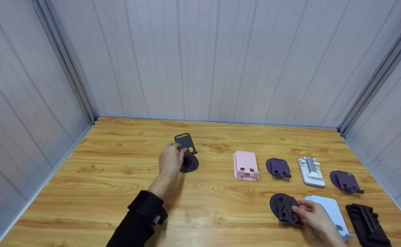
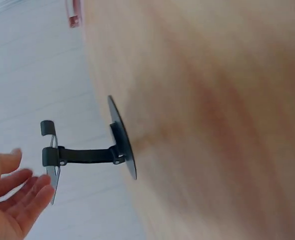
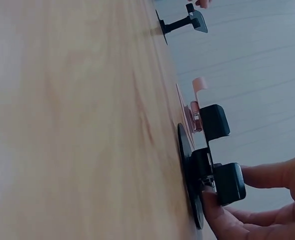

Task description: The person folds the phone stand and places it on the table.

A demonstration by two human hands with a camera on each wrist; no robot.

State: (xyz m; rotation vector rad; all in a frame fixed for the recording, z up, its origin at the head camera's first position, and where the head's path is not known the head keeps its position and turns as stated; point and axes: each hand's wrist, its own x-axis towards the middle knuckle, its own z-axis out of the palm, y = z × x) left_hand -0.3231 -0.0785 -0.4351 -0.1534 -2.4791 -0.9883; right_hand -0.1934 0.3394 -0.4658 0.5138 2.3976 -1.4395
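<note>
An unfolded dark phone stand rises from its round base at the middle-left of the table. Beside its plate is my left hand; in the left wrist view the fingers are loosely spread, fingertips right at the plate's edge, thumb apart from it. At the lower right my right hand pinches the side of a folded black phone stand with a round base. The right wrist view shows this stand low over the table, its thumb and finger on either side of the holder plate.
Behind the right hand lie a pink phone stand, a purple one, a white one and another purple one. A light blue stand sits partly under the right hand, with a black one further right. Pale panels enclose the table.
</note>
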